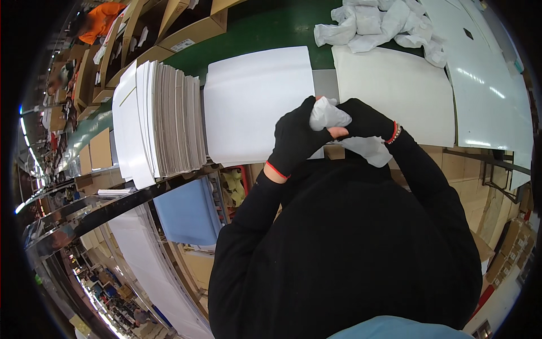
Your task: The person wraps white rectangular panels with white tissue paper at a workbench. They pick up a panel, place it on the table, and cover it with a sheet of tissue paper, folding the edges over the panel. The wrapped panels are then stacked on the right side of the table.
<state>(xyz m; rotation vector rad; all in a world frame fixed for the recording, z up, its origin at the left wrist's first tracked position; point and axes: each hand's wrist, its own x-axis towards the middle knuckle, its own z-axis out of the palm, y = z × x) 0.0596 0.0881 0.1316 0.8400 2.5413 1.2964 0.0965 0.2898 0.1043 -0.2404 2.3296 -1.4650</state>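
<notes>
My left hand (298, 134) and my right hand (366, 117), both in black gloves with bare fingertips, are closed around a small bundle of crumpled white paper (327, 115). Whatever the paper may wrap is hidden. A loose end of white paper (370, 150) hangs below my right hand, close to my body. Behind and left of my left hand lies a wide pile of white sheets (257, 99). To the right, past my right hand, is a second pile of off-white sheets (401, 93). Several white paper-wrapped bundles (378, 25) are heaped beyond it.
A tall stack of white-faced boards (178, 118) stands at the left. Open cardboard boxes (195, 34) sit on the green tabletop (271, 28) at the far left. Glossy pale panels (488, 85) lie at the right. A person in orange (101, 22) is far off.
</notes>
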